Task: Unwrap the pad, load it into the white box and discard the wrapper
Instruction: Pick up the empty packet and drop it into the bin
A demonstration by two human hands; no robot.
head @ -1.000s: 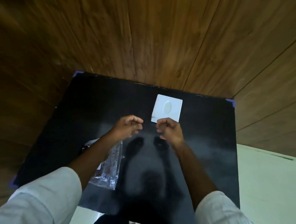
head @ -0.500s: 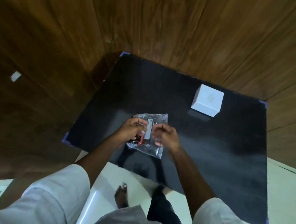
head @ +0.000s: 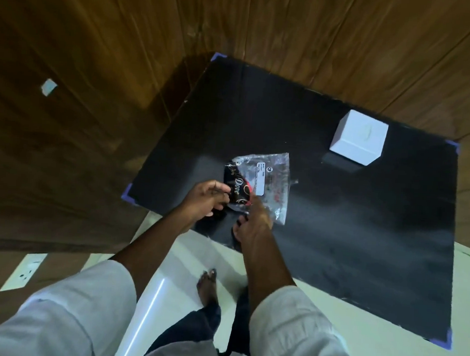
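Observation:
A clear plastic wrapper (head: 272,180) with a white label lies on the black tabletop (head: 336,226) near its left front edge. A dark pad (head: 237,189) with "Dove" lettering and red-gold swirls sticks out of the wrapper's left side. My left hand (head: 205,200) pinches the pad's near end. My right hand (head: 254,223) presses down on the wrapper's near edge, fingers partly under the plastic. The white box (head: 359,136) stands shut at the table's far right, well apart from both hands.
Wooden wall panels surround the table at the back and left. A wall socket (head: 24,271) sits low on the left. Pale floor and a bare foot (head: 208,287) show below the table's front edge. Purple tape marks the table's corners.
The view swung left and the wrapper came between my hands. The dark pad now sticks out of the wrapper's left side, pulled by my left hand.

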